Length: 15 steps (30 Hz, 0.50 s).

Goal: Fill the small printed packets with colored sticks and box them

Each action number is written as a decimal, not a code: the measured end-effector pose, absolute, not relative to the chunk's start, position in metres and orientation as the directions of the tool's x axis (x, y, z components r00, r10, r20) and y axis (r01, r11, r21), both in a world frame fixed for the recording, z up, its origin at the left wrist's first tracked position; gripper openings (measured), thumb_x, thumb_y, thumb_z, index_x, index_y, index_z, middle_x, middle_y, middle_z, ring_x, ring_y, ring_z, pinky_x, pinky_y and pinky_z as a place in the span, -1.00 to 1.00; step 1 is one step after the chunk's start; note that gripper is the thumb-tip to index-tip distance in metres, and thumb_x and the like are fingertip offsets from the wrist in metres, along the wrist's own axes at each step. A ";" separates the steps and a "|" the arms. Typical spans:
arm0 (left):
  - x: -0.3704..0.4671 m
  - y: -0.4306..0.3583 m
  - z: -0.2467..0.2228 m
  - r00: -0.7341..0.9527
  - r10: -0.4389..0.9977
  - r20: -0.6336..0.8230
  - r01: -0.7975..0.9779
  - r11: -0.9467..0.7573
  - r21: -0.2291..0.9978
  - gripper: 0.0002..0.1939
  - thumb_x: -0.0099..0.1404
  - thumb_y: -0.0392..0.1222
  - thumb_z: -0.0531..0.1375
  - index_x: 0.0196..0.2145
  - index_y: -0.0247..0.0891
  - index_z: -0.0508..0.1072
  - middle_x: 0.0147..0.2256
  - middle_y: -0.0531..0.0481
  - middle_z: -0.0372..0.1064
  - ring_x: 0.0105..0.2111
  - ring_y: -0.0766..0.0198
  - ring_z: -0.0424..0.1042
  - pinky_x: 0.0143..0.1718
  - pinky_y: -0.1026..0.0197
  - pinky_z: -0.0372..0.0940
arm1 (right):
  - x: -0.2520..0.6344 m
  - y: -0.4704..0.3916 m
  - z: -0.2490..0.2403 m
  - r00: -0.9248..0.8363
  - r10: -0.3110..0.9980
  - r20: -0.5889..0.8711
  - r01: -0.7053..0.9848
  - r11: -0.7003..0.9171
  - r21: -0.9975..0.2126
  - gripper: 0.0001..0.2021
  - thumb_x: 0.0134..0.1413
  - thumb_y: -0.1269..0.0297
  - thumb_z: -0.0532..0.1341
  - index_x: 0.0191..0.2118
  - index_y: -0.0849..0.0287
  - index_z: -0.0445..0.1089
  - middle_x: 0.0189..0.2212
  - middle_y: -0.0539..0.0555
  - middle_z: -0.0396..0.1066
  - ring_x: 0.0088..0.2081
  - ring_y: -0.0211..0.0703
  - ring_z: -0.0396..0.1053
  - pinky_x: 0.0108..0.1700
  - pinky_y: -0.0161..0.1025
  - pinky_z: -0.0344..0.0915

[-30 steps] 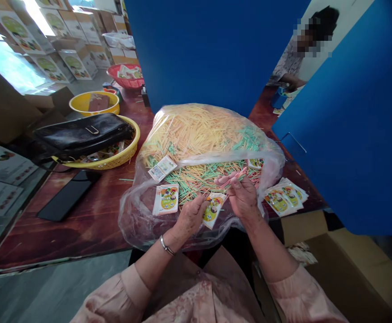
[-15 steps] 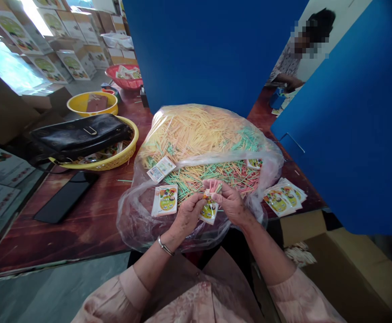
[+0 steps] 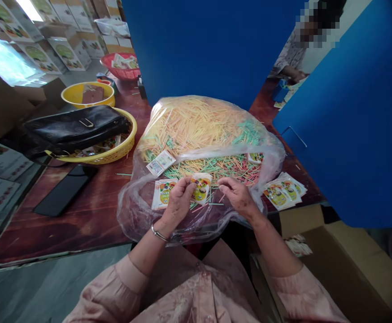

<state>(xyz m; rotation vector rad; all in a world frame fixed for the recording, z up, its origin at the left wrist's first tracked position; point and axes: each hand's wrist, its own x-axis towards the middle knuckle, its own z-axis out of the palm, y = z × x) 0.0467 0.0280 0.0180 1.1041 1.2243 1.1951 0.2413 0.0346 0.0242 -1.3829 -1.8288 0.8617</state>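
My left hand (image 3: 181, 197) pinches a small printed packet (image 3: 202, 187) by its left edge, above the front of the plastic bag. My right hand (image 3: 236, 195) is a little to the right, its fingers curled together; a thin stick shows near the fingertips, and whether they grip it is unclear. Behind both hands the clear plastic bag (image 3: 196, 117) bulges with thin coloured sticks (image 3: 212, 168). Another printed packet (image 3: 160, 194) lies on the bag beside my left hand, partly covered by it. A white packet (image 3: 161, 162) rests farther back on the bag.
On the left are a black phone (image 3: 64, 190), a yellow basket (image 3: 132, 140) with a black bag (image 3: 78, 129), and a yellow bowl (image 3: 67, 95). Fanned packets (image 3: 283, 192) lie right. Blue partitions (image 3: 212, 49) stand behind; a person (image 3: 292, 56) is beyond. An open carton (image 3: 333, 269) sits lower right.
My hands have moved apart. The packet has gone up and left with my left hand, and the pink sticks that stood out at my right fingers no longer show there.
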 end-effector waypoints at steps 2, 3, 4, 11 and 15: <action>0.040 0.029 0.020 -0.053 0.997 -0.056 -0.033 0.054 0.998 -0.82 0.18 -0.09 0.13 -0.32 -0.25 0.35 -0.41 0.08 0.32 -0.43 0.40 0.28 -0.39 0.35 0.25 | 0.242 0.033 0.014 -0.344 0.939 0.024 0.681 0.267 -0.682 -0.89 0.07 0.37 0.11 -0.34 0.12 0.38 -0.38 0.00 0.37 -0.30 -0.20 0.32 -0.20 -0.25 0.24; 0.037 0.029 0.022 -0.061 0.997 -0.051 -0.024 0.050 0.998 -0.82 0.18 -0.09 0.12 -0.32 -0.25 0.34 -0.41 0.08 0.32 -0.44 0.40 0.28 -0.40 0.36 0.25 | 0.241 0.031 0.009 -0.398 0.917 -0.021 0.741 0.308 -0.596 -0.91 0.04 0.41 0.12 -0.37 0.14 0.36 -0.39 0.01 0.35 -0.30 -0.19 0.31 -0.21 -0.25 0.23; 0.034 0.028 0.024 -0.067 0.997 -0.050 -0.015 0.049 0.999 -0.82 0.18 -0.08 0.13 -0.33 -0.25 0.34 -0.42 0.09 0.31 -0.45 0.40 0.28 -0.41 0.36 0.25 | 0.239 0.029 0.005 -0.436 0.898 -0.054 0.785 0.349 -0.512 -0.92 0.02 0.43 0.13 -0.39 0.15 0.35 -0.38 0.02 0.34 -0.29 -0.18 0.29 -0.21 -0.25 0.22; 0.025 0.021 0.024 -0.080 0.993 -0.091 -0.020 0.090 0.996 -0.82 0.17 -0.09 0.14 -0.35 -0.27 0.36 -0.45 0.10 0.31 -0.48 0.41 0.26 -0.43 0.36 0.23 | 0.241 0.030 0.004 -0.519 0.855 0.001 0.814 0.495 -0.303 -0.86 0.08 0.48 0.06 -0.36 0.14 0.31 -0.35 0.04 0.29 -0.26 -0.20 0.25 -0.20 -0.30 0.20; 0.023 0.019 0.018 -0.028 0.993 -0.111 -0.059 0.109 0.992 -0.81 0.16 -0.08 0.16 -0.37 -0.26 0.35 -0.45 0.11 0.30 -0.48 0.42 0.26 -0.43 0.36 0.22 | 0.237 0.044 0.003 -0.629 0.773 0.078 0.757 0.632 -0.163 -0.84 0.13 0.47 0.05 -0.27 0.14 0.34 -0.32 0.07 0.29 -0.20 -0.16 0.23 -0.16 -0.27 0.21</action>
